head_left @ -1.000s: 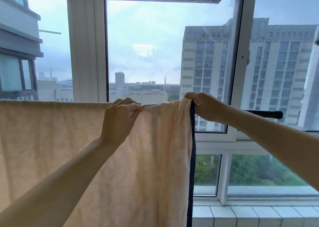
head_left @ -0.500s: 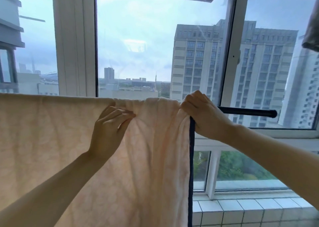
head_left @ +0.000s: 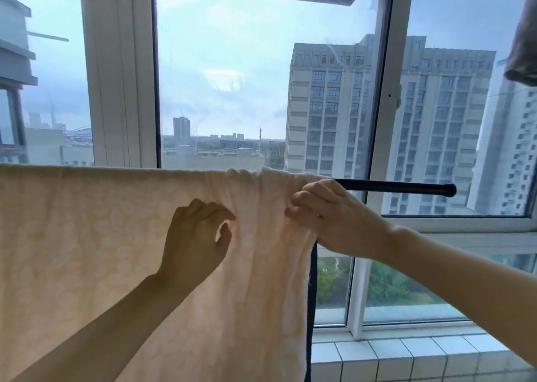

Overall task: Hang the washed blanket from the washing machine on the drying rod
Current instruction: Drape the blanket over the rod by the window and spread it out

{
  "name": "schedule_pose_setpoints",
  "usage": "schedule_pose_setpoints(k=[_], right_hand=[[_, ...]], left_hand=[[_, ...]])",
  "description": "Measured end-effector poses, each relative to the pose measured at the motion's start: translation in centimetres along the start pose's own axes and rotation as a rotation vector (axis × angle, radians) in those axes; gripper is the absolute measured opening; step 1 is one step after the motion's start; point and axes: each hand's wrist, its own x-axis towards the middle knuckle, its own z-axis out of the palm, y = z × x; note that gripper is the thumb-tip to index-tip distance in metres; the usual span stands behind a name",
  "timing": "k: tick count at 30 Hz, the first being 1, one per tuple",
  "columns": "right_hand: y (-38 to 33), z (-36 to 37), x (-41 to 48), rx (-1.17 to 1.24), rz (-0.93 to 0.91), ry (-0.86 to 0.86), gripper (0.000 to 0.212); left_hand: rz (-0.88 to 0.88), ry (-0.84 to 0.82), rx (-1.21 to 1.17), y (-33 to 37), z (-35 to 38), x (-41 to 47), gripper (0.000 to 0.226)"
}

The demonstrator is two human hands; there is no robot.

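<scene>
Both hands are sitting lower than half a second ago, having dropped from the top of the rod onto the cloth just beneath it. The blanket (head_left: 87, 236), pale peach with a faint pattern, is hanging over the black drying rod (head_left: 392, 184) and covering it from the left edge of the view to the right hand, its cloth bunching into folds near that end. The left hand (head_left: 197, 230) is curling its fingers into one of those folds, its grip closing on the fabric below the rod. The right hand (head_left: 328, 216) is clutching the blanket's right edge, its grip clamped on the cloth just under the rod, where a dark blue trim (head_left: 312, 294) is running down. The bare end of the rod is sticking out to the right in front of the white window frame (head_left: 380, 91). A tiled sill (head_left: 406, 358) is lying below, and a grey cloth (head_left: 523, 47) is hanging at the top right.
</scene>
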Motion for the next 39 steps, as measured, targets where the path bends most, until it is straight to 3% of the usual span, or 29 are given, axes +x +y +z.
schedule_pose_setpoints(k=[3,6,8,11,14,19,24,27,31,34,36,39], right_hand=[[1.3,-0.5,0.2,-0.015,0.190,-0.022,0.041],[2.7,-0.9,0.5,0.029,0.526,-0.118,0.052],[3.5,-0.9,0.9,0.158,0.724,-0.184,0.039],[4.1,-1.0,2.5,0.418,0.837,-0.148,0.013],[4.0,-1.5,4.7,0.577,0.872,-0.080,0.018],[5.6,-2.7,5.6,0.660,0.765,-0.167,0.015],[7.5,-2.8,5.1,0.847,0.765,-0.298,0.016],[7.6,-2.2,5.8,1.025,0.867,-0.314,0.011],[6.6,-1.1,7.2,1.013,0.867,-0.448,0.022],[6.2,-0.7,8.0,1.017,0.848,-0.478,0.025],[6.4,-1.1,8.1,1.063,0.822,-0.518,0.023],[6.9,-1.5,8.0,1.106,0.757,-0.587,0.048]], left_hand=[[0.029,0.038,-0.083,2.7,-0.9,1.3,0.013],[0.096,0.071,-0.159,5.7,-1.6,2.5,0.006],[0.104,0.053,-0.191,7.5,-1.8,3.3,0.009],[0.052,-0.004,-0.213,10.2,-1.8,4.7,0.029],[-0.090,-0.035,-0.289,11.9,-1.7,6.2,0.050],[-0.237,-0.045,-0.443,10.9,-2.4,7.7,0.017],[-0.617,-0.148,-0.801,7.1,-3.6,9.7,0.013],[-0.773,-0.185,-0.903,5.7,-3.9,10.6,0.019],[-0.588,-0.219,-0.655,5.6,-4.2,10.3,0.020],[-0.351,-0.213,-0.413,5.1,-4.3,9.2,0.050],[-0.251,-0.208,-0.344,4.6,-4.4,8.8,0.045],[-0.281,-0.191,-0.342,4.0,-4.5,8.7,0.035]])
